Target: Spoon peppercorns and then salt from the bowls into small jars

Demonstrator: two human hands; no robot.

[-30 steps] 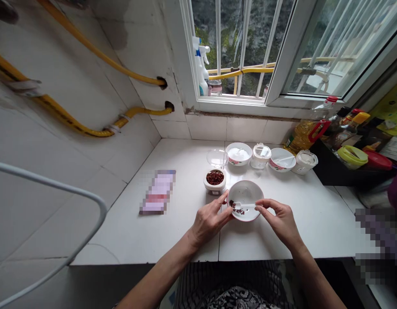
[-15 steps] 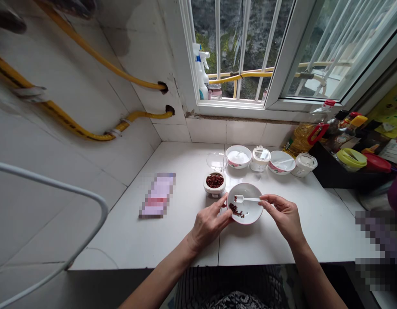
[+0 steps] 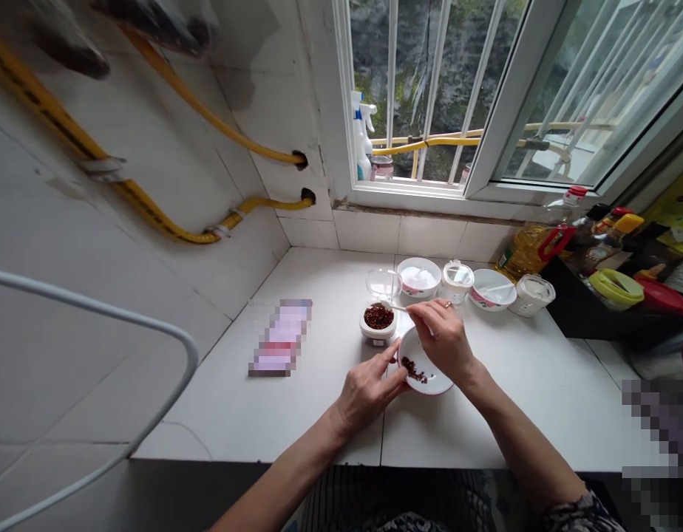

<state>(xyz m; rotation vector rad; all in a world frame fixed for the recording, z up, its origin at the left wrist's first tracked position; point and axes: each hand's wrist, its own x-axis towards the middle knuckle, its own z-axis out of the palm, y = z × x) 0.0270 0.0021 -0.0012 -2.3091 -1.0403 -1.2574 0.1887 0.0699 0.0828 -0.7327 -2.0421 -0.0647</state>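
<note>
My left hand (image 3: 369,388) grips the left rim of a white bowl (image 3: 437,382), which has a small heap of dark red-brown grains (image 3: 412,369) on its left side. Between the fingers of my right hand (image 3: 446,336) is the handle of a small white spoon (image 3: 398,307). The spoon's head is at the top of an open white jar (image 3: 378,337) filled with the same dark grains. My right hand is above the bowl and covers its upper right part. Behind the jar stands its clear lid (image 3: 384,282).
Along the back are a bowl of white powder (image 3: 418,278), a lidded jar (image 3: 457,281), a bowl with a white spoon (image 3: 491,290) and another jar (image 3: 533,295). An oil bottle (image 3: 533,240) and a black rack (image 3: 574,307) stand right. A blurred purple item (image 3: 280,338) lies left.
My right hand has moved up and left with the spoon, from over the bowl to the jar. My left hand still holds the bowl. The whole view has shifted slightly.
</note>
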